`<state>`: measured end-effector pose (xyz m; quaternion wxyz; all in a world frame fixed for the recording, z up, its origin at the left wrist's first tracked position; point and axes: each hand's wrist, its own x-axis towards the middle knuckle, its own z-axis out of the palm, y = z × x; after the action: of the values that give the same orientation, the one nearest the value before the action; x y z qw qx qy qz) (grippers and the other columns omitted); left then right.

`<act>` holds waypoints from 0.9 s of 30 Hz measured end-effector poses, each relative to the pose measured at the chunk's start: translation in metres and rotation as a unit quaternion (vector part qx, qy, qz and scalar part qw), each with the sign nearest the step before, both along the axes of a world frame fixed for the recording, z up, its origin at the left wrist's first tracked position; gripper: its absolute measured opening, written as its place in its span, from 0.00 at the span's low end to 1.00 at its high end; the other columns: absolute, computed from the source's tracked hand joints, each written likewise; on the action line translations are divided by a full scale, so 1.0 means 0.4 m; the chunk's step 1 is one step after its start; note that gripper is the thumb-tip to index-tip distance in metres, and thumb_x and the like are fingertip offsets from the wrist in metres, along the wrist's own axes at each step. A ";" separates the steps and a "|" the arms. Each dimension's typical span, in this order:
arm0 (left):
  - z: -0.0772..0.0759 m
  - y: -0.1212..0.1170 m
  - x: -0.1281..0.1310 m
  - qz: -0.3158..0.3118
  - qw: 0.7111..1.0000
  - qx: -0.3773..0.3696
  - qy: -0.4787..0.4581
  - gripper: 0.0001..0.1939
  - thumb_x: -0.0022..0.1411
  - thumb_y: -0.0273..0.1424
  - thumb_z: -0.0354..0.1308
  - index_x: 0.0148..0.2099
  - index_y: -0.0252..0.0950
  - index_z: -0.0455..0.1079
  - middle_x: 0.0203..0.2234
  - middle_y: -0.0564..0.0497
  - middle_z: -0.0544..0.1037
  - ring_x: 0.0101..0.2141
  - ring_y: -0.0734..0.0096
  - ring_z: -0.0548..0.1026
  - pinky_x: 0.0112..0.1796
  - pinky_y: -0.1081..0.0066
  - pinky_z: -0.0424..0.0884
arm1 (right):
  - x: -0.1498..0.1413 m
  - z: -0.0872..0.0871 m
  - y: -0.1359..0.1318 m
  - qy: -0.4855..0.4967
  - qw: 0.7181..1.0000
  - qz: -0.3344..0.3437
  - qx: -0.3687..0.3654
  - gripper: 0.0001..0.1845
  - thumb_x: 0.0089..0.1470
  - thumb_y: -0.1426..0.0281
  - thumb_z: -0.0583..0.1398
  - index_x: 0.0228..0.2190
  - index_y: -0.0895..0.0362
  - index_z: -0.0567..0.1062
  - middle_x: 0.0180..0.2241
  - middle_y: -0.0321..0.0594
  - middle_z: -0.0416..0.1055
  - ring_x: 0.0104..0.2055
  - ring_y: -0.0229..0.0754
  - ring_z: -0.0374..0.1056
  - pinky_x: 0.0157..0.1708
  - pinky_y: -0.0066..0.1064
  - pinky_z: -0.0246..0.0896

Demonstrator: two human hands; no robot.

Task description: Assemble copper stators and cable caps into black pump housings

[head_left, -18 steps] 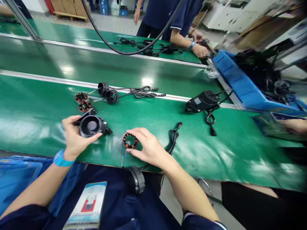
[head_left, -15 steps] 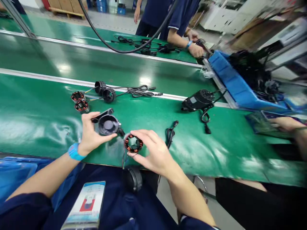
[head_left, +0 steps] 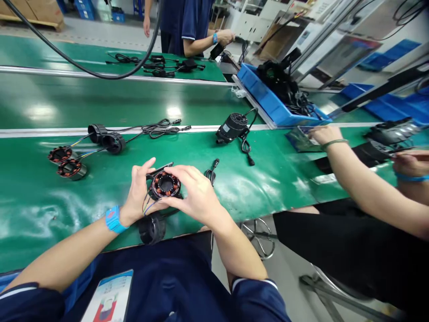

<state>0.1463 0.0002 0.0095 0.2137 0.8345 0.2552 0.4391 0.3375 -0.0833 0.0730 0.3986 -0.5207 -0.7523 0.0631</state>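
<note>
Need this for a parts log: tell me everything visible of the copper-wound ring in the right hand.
The ring has an open centre and copper-coloured windings around a black frame. Coloured wires trail from its left. The right hand's fingers hold it facing the camera over the dark housing; seating is unclear.

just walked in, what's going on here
A person sits at a green table with both hands together. The left hand holds a black housing, and the right hand holds a coil ring at its mouth; whether the ring is fully seated, I can't tell. Thin wires trail from it near a black cap just below. Two more coil rings lie to the left, and a black motor unit lies farther back, to the right.
</note>
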 end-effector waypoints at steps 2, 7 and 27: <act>-0.001 0.001 -0.002 0.009 1.000 -0.007 0.007 0.59 0.53 0.65 0.63 0.75 0.41 0.46 0.45 0.44 0.66 0.44 0.58 0.69 0.44 0.57 0.75 | 0.003 0.010 -0.001 -0.001 0.999 0.043 -0.033 0.33 0.54 0.62 0.73 0.57 0.57 0.70 0.54 0.48 0.74 0.57 0.49 0.71 0.59 0.42 0.70; -0.008 0.005 -0.003 -0.019 1.000 -0.021 0.009 0.58 0.54 0.66 0.61 0.75 0.42 0.45 0.46 0.44 0.66 0.45 0.57 0.68 0.46 0.56 0.74 | -0.018 0.010 -0.015 -0.022 0.998 -0.046 -0.033 0.33 0.50 0.62 0.75 0.53 0.58 0.71 0.47 0.48 0.77 0.50 0.52 0.74 0.51 0.46 0.74; 0.011 0.032 0.011 -0.047 0.998 -0.040 0.025 0.57 0.49 0.50 0.70 0.73 0.42 0.47 0.46 0.46 0.64 0.45 0.56 0.66 0.47 0.51 0.73 | -0.010 -0.033 0.011 0.079 0.995 -0.043 -0.036 0.35 0.48 0.61 0.76 0.53 0.55 0.72 0.48 0.43 0.76 0.50 0.49 0.72 0.55 0.46 0.66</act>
<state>0.1509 0.0131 0.0139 0.2611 0.8473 0.2381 0.3966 0.3335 -0.0789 0.0598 0.4403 -0.5600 -0.6926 0.1137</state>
